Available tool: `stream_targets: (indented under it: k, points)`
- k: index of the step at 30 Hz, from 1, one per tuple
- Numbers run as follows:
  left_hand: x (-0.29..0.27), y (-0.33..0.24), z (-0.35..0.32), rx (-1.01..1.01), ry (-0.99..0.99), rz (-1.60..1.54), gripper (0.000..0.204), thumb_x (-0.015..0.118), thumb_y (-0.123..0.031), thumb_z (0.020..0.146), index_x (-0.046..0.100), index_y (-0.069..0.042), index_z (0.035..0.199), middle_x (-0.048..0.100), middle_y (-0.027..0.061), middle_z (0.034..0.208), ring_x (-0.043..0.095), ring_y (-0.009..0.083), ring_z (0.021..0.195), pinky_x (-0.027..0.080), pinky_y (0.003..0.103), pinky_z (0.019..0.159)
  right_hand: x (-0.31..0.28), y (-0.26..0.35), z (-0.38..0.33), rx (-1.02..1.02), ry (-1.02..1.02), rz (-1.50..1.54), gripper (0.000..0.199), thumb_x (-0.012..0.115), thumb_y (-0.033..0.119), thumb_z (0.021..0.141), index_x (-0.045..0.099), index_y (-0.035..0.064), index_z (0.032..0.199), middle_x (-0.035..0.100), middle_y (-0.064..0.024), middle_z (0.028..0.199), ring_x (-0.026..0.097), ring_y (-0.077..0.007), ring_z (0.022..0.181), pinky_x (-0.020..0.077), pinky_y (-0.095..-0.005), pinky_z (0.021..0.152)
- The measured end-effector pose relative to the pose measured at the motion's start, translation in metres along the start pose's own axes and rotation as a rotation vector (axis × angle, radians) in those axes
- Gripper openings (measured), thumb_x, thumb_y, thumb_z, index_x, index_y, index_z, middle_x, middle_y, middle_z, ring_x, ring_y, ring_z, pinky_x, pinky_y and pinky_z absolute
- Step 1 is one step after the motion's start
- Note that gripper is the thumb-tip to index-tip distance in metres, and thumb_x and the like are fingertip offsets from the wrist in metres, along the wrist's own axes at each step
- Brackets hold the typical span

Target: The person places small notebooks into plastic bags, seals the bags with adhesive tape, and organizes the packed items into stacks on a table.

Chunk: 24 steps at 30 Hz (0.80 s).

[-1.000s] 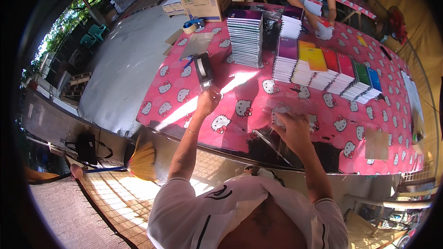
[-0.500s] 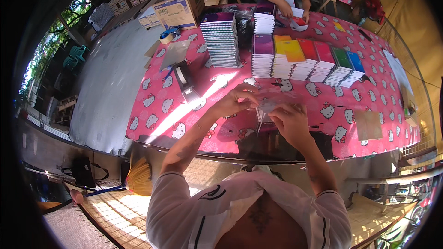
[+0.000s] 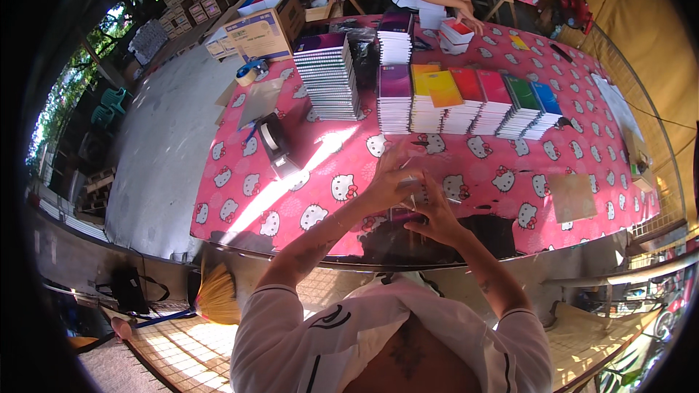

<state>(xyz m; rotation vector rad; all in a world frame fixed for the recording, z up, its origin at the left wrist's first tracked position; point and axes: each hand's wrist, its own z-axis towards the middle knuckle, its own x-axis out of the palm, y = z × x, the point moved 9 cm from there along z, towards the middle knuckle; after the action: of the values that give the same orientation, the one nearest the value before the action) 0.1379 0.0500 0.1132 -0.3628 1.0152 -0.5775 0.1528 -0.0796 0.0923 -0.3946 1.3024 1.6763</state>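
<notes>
A table [image 3: 510, 175] under a pink cartoon-cat cloth carries a row of 6 coloured notebook stacks [image 3: 466, 98] beyond the hands [image 3: 411, 196], a tape dispenser [image 3: 275, 144] to their left, and a cardboard square [image 3: 571, 196] to their right.

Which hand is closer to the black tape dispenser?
Left. The left hand is above the table's near edge, to the right of the tape dispenser. The right hand is beside the left, farther from it.
</notes>
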Motion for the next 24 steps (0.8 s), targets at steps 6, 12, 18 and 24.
stream_targets:
  k: [6,12,18,24]
  points:
    - [-0.007,0.024,-0.007,-0.452,-0.052,-0.751,0.087,0.079,-0.026,0.087,0.028,-0.006,0.155,0.027,0.0252,0.156,0.034,0.0336,0.144,0.042,0.043,0.109,0.0,-0.05,0.005,0.141,-0.162,0.659,0.047,0.076,0.027,0.088,0.064,0.0088,0.129,0.024,-0.0186,0.159,0.033,-0.0311,0.144,0.0399,-0.0435,0.107]
    - [0.024,0.062,-0.048,-0.578,0.256,-0.868,0.07,0.072,-0.03,0.093,0.04,-0.002,0.149,0.059,0.0097,0.136,0.055,0.0184,0.126,0.046,0.036,0.102,0.033,-0.077,0.042,0.408,0.155,1.067,0.054,0.073,0.029,0.093,0.053,0.0029,0.136,0.046,-0.0117,0.143,0.046,-0.0211,0.131,0.0422,-0.0346,0.104]
    - [-0.019,-0.029,-0.035,-0.022,0.134,0.08,0.042,0.072,-0.019,0.09,0.063,-0.006,0.129,0.057,0.0116,0.141,0.058,0.0245,0.123,0.05,0.039,0.099,-0.029,-0.026,0.029,-0.064,0.015,0.411,0.05,0.076,0.02,0.088,0.055,0.0041,0.131,0.062,-0.0143,0.131,0.057,-0.0253,0.125,0.0449,-0.0385,0.103]
    - [-0.017,-0.051,-0.051,-0.014,-0.002,0.2,0.035,0.075,-0.022,0.082,0.07,-0.01,0.115,0.065,0.0145,0.121,0.064,0.0275,0.111,0.054,0.042,0.088,-0.019,-0.009,0.005,-0.057,-0.182,0.144,0.039,0.076,0.011,0.084,0.062,0.004,0.12,0.071,-0.0154,0.11,0.065,-0.0282,0.113,0.0509,-0.04,0.095]
